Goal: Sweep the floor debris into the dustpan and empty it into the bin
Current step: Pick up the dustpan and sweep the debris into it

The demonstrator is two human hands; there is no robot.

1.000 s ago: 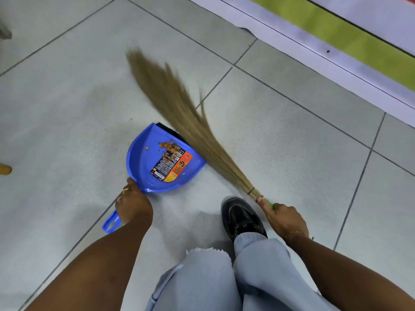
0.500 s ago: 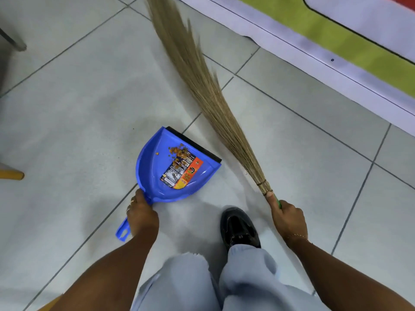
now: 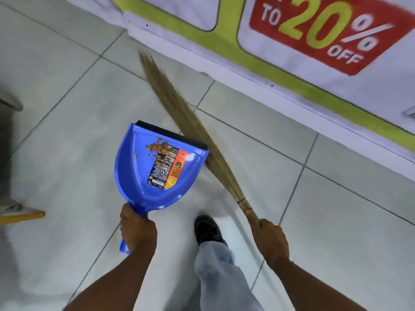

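Observation:
A blue dustpan point(image 3: 134, 173) with a black front lip and a printed label is in the middle of the view. Orange-brown debris point(image 3: 160, 148) lies inside it near the lip. My left hand point(image 3: 138, 230) grips the dustpan's handle from behind. My right hand point(image 3: 270, 241) is closed on the green handle of a straw broom point(image 3: 190, 126). The broom's bristles slant up and left past the dustpan's right corner, blurred at the tips. No bin is in view.
A white and green banner wall point(image 3: 280, 90) with a red "20% OFF" sign runs along the top right. My black shoe point(image 3: 206, 228) and grey trouser leg stand between my arms. A yellow-tipped object point(image 3: 27, 215) and a dark shape lie at the left edge.
The view has tilted up and the wall sign has come into sight. The dustpan looks raised and turned more upright in the frame, debris still inside. The broom has swung from the left back to the right.

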